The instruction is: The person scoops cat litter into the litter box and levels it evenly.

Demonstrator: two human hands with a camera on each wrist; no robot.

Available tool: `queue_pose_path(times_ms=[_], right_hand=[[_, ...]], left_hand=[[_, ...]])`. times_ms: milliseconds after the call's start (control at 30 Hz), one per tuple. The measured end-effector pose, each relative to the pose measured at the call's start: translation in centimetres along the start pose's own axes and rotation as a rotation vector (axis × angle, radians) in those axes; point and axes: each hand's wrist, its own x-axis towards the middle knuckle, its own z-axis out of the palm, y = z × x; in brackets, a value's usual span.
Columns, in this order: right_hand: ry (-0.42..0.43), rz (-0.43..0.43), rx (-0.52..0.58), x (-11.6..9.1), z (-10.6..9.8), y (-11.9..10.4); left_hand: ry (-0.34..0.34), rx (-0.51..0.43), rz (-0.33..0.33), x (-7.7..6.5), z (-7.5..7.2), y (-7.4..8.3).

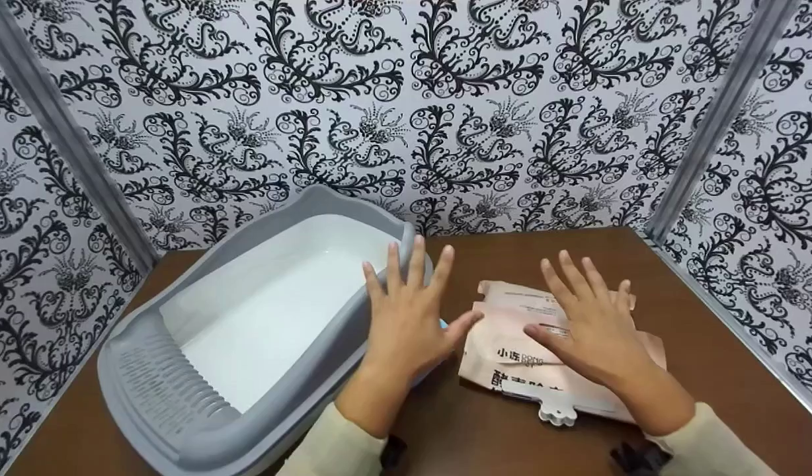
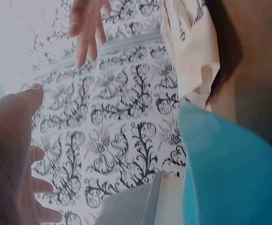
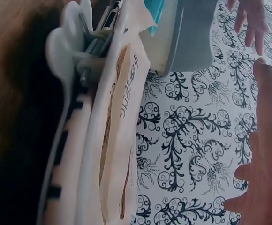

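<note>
My left hand (image 1: 408,324) is held up with fingers spread and straight, in front of the right rim of a grey litter box (image 1: 343,340) with a white inside. Fingers also spread, my right hand (image 1: 594,337) hovers over a crumpled pale pink printed bag (image 1: 488,340). Neither hand holds anything. A white sealing clip (image 1: 557,413) with a paw-shaped end runs along the bag's near edge; its metal spring (image 3: 96,47) shows in the right wrist view. Beside the box, a smooth curved teal item (image 2: 234,173) fills the left wrist view's lower right; in the head view my left hand mostly hides it.
The brown tabletop (image 1: 472,436) carries everything. Patterned black-and-white panels (image 1: 406,119) close off the back and both sides, with grey metal posts (image 1: 717,119) at the corners. The litter box takes up the left half of the table.
</note>
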Motion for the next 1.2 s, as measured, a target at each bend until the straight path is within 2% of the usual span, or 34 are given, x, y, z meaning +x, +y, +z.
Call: queue_pose_path(times_ms=[267, 567, 733, 967, 1200], right_hand=[[-0.005, 0.006, 0.049, -0.8, -1.6, 0.3], [-0.045, -0.044, 0.043, -1.5, -1.2, -1.0], [-0.101, -0.06, 0.065, -1.8, -0.8, -1.3], [-0.133, -0.105, 0.081, -2.8, -0.1, -0.9], [-0.15, -0.201, 0.031, -4.6, 0.5, -0.4]], left_hand=[[-0.052, -0.009, 0.043, -0.8, -0.1, 1.2], [-0.143, -0.024, 0.09, -1.7, 1.2, 2.4], [-0.195, 0.006, 0.153, -2.3, 1.9, 3.2], [-0.297, 0.033, 0.246, -2.9, 2.9, 3.8], [-0.321, -0.005, 0.361, -3.3, 4.2, 3.9]])
